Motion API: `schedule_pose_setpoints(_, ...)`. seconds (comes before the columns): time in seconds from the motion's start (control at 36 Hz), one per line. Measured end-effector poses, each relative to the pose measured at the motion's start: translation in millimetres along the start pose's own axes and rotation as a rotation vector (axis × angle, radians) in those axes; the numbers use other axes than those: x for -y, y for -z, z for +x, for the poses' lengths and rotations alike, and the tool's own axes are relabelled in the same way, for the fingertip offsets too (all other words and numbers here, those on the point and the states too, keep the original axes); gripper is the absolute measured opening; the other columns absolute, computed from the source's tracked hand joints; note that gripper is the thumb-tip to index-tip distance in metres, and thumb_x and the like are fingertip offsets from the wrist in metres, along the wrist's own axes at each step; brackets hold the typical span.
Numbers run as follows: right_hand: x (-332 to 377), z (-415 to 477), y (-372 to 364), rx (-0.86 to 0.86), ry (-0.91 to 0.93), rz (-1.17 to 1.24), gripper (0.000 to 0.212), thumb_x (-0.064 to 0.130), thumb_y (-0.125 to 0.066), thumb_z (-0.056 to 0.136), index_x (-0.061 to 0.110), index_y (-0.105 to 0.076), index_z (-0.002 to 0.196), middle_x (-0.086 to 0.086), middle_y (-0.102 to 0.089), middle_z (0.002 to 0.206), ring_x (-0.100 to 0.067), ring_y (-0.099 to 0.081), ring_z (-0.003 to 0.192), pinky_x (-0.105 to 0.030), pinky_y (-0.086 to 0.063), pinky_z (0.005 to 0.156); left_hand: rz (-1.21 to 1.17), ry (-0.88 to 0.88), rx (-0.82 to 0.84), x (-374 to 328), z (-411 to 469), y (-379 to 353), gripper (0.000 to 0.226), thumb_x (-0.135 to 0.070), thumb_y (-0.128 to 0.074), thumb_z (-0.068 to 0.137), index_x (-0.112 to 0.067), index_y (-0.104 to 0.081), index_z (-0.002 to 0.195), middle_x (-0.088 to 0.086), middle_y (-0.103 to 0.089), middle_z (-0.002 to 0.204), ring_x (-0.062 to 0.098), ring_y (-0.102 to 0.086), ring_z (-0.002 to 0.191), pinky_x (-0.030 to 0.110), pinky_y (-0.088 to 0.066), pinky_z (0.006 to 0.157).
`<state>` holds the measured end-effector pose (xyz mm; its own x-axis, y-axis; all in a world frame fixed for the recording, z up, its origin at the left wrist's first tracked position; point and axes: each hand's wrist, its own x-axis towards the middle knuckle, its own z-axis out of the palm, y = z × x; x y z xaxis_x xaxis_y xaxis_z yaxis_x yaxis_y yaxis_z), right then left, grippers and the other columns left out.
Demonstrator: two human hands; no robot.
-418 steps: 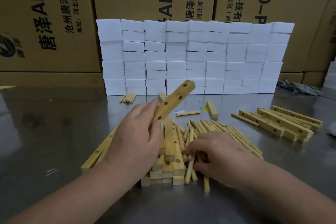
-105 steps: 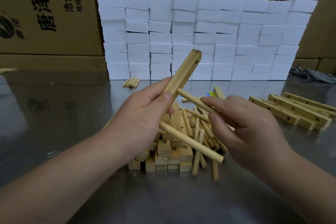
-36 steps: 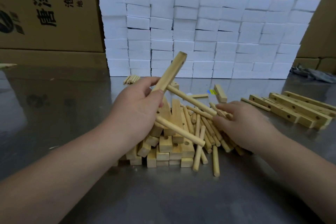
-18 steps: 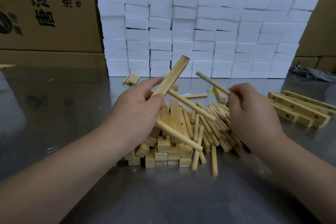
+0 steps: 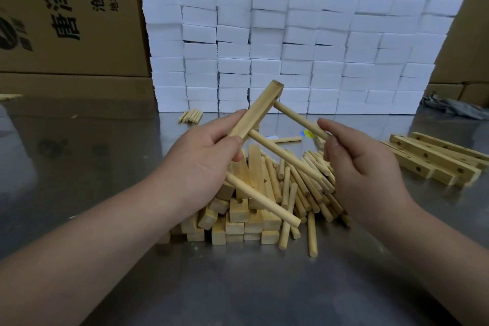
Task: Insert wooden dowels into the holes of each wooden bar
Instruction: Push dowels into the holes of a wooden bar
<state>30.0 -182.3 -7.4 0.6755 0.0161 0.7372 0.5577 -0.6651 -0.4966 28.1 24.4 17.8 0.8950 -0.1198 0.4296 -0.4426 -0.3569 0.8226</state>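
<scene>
The left hand (image 5: pixel 203 167) has a tight grip on the wooden bar (image 5: pixel 258 111), tilted up over the table (image 5: pixel 79 167), and the right hand (image 5: pixel 365 167) pinches a dowel (image 5: pixel 296 118) whose far tip touches the bar near its top, so the push should go up-left along it.

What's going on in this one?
A person is fitting dowels into a wooden bar. The left hand grips the bar, tilted up over a pile of bars and dowels on the metal table. Two dowels stick out of its lower holes. The right hand pinches a third dowel, its far end at the bar's top hole; how deep it sits is unclear.
</scene>
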Motion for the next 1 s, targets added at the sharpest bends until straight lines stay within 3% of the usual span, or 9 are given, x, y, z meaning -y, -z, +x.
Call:
schedule_pose_setpoints(0.14, 2, 0, 1, -0.014, 0.031, 0.005, 0.032, 0.013, -0.042, 0.095, 0.015, -0.057, 0.123, 0.017, -0.052, 0.074, -0.001, -0.051, 0.071, -0.018, -0.036, 0.062, 0.001, -0.013, -0.027, -1, 0, 0, 0.043, -0.024, -0.042, 0.093, -0.066, -0.052, 0.092, -0.011, -0.061, 0.068, 0.009, -0.051, 0.077, 0.000, -0.036, 0.050)
schedule_pose_setpoints(0.22, 5, -1, 2, -0.037, 0.057, -0.005, 0.037, 0.020, -0.039, 0.090, 0.015, -0.059, 0.122, 0.018, -0.052, 0.073, -0.001, -0.052, 0.072, -0.017, -0.037, 0.062, 0.013, -0.006, -0.053, -1, 1, 0, 0.040, -0.026, -0.043, 0.094, -0.065, -0.053, 0.098, -0.010, -0.061, 0.069, 0.008, -0.053, 0.074, 0.001, -0.037, 0.049)
schedule_pose_setpoints(0.31, 5, -2, 2, -0.028, 0.061, 0.003, 0.035, 0.017, -0.041, 0.092, 0.014, -0.059, 0.121, 0.017, -0.053, 0.072, -0.003, -0.053, 0.072, -0.019, -0.038, 0.063, 0.029, -0.011, -0.068, 1, 0, 0, 0.033, -0.032, -0.044, 0.094, -0.056, -0.054, 0.115, -0.012, -0.061, 0.068, -0.007, -0.053, 0.072, -0.002, -0.036, 0.051)
schedule_pose_setpoints(0.5, 5, -2, 2, -0.033, 0.056, 0.024, 0.039, 0.024, -0.039, 0.087, 0.018, -0.061, 0.118, 0.018, -0.055, 0.072, -0.002, -0.055, 0.074, -0.019, -0.039, 0.064, 0.067, -0.022, -0.060, 4, 2, -1, 0.032, -0.032, -0.045, 0.095, -0.051, -0.055, 0.119, -0.011, -0.062, 0.072, -0.029, -0.046, 0.074, -0.007, -0.032, 0.053)
schedule_pose_setpoints(0.64, 2, -1, 2, -0.053, 0.023, 0.006, 0.034, 0.025, -0.039, 0.088, 0.023, -0.062, 0.113, 0.018, -0.055, 0.069, -0.001, -0.053, 0.070, -0.018, -0.035, 0.058, 0.067, -0.017, -0.042, 3, 2, 1, 0.031, -0.032, -0.045, 0.094, -0.052, -0.057, 0.115, -0.013, -0.059, 0.065, -0.010, -0.054, 0.079, -0.005, -0.034, 0.053)
schedule_pose_setpoints(0.75, -2, 1, 4, -0.031, -0.016, 0.033, 0.027, 0.021, -0.039, 0.091, 0.039, -0.055, 0.104, 0.013, -0.055, 0.059, -0.003, -0.048, 0.053, -0.021, -0.029, 0.049, 0.084, -0.056, -0.005, -4, -1, 2, 0.031, -0.031, -0.044, 0.093, -0.059, -0.053, 0.106, -0.023, -0.055, 0.059, -0.014, -0.052, 0.064, 0.000, -0.035, 0.048)
schedule_pose_setpoints(0.86, 1, 2, 6, -0.031, 0.042, -0.011, 0.035, 0.031, -0.039, 0.089, 0.028, -0.060, 0.117, 0.020, -0.051, 0.061, 0.004, -0.048, 0.062, -0.018, -0.030, 0.055, 0.121, -0.085, 0.042, -9, -7, -1, 0.029, -0.038, -0.043, 0.087, -0.066, -0.050, 0.093, -0.022, -0.055, 0.064, -0.010, -0.051, 0.066, 0.001, -0.038, 0.050)
schedule_pose_setpoints(1.0, 3, 6, 8, -0.034, 0.127, -0.142, 0.031, 0.020, -0.046, 0.094, 0.018, -0.060, 0.121, 0.021, -0.047, 0.069, 0.002, -0.046, 0.067, -0.018, -0.032, 0.058, 0.141, -0.091, 0.059, -11, -9, 0, 0.028, -0.044, -0.041, 0.080, -0.067, -0.050, 0.093, -0.025, -0.057, 0.066, -0.001, -0.052, 0.072, 0.003, -0.039, 0.049)
